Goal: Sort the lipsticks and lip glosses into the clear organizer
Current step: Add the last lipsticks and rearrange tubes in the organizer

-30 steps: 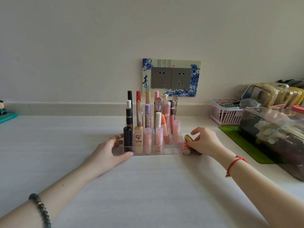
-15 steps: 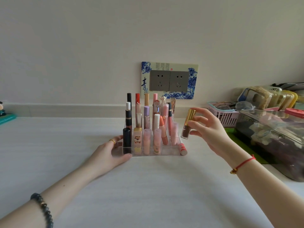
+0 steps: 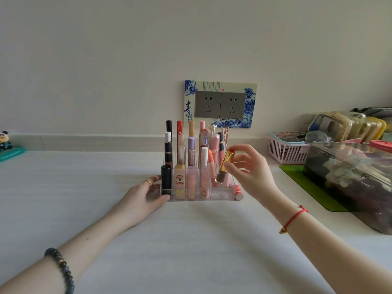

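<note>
Pinch of right hand (image 3: 250, 168) on gold-capped lip gloss (image 3: 226, 159): thumb on the cap's side, one fingertip on its top, remaining fingers loosely curled. Held tilted, dark lower end down, over the right front of clear organizer (image 3: 220, 195); contact with it not clear. Left hand (image 3: 143, 195) clasping the organizer's left end, thumb at the front corner, fingers behind, one gold ring (image 3: 147, 182) on a finger. One dark bead bracelet (image 3: 61, 270) on the left wrist, one red cord (image 3: 293, 219) on the right.

Front row: four upright tubes, namely one black tube (image 3: 166, 177), one square bear-print case (image 3: 179, 180) and two pale pink. Behind, more rows, crowded and overlapping, well over ten tubes, exact count unclear. One coral lipstick (image 3: 210, 164) leaning just left of the gloss's lower end. One striped tube (image 3: 237, 190) lying on white table (image 3: 191, 240) against the organizer's right front corner.

Further off: one double socket plate (image 3: 220, 103) on the wall, one pink basket (image 3: 284, 150), one clear storage bin (image 3: 350, 166) on one green mat (image 3: 307, 187) at right, one small figurine (image 3: 5, 140) far left.
</note>
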A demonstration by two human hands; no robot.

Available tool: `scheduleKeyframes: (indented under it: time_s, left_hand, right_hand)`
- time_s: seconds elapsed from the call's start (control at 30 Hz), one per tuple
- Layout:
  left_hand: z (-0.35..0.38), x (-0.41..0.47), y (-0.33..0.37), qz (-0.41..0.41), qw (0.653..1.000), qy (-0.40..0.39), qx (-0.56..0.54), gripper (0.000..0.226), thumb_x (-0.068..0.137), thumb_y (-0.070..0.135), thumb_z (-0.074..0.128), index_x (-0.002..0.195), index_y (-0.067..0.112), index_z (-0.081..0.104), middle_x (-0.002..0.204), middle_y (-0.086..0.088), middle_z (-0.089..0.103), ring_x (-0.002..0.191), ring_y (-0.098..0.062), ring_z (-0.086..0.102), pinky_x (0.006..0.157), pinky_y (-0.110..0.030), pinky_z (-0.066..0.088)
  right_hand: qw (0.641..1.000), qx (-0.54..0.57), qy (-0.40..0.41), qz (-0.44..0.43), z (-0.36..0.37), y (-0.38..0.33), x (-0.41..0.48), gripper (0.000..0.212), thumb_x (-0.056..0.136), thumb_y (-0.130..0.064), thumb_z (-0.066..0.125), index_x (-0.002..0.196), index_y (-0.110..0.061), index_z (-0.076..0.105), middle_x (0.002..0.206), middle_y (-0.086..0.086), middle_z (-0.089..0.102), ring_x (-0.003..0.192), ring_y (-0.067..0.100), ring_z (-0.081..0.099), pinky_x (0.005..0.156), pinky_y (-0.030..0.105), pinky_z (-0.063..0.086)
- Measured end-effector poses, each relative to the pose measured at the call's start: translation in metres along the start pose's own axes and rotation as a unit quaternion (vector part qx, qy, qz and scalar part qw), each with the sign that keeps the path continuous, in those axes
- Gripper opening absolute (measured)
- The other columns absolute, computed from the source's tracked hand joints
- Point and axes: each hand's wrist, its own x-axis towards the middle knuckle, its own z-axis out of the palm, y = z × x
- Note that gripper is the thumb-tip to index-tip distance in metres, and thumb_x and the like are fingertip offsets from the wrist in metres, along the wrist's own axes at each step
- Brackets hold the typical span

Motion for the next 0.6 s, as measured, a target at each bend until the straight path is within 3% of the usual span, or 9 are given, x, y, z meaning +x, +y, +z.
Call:
scheduleKeyframes:
  time_s: [0.17,0.6]
  left_hand:
    - [-0.001,0.000,-0.002,-0.001,1.000,-0.001,0.003,0.055,0.081,0.029,0.066,0.132,0.021,0.044,0.124,0.005,0.059,0.117,-0.008,0.052,0.096,-0.024,0.040]
    - [0.000,0.000,-0.004,0.007,1.000,0.005,0.002,0.054,0.081,0.029,0.065,0.131,0.022,0.045,0.123,0.004,0.060,0.116,-0.008,0.053,0.094,-0.022,0.039]
  right_hand:
    - [0.999,-0.028,-0.025,0.004,0.009,0.004,-0.003,0.031,0.076,-0.008,0.068,0.099,-0.026,0.056,0.080,0.000,0.066,0.072,0.009,0.065,0.064,0.012,0.052]
    - [0.995,-0.088,-0.055,-0.003,0.016,0.014,-0.009,0.030,0.075,-0.007,0.069,0.092,-0.027,0.055,0.075,-0.008,0.064,0.060,-0.007,0.056,0.055,0.004,0.044]
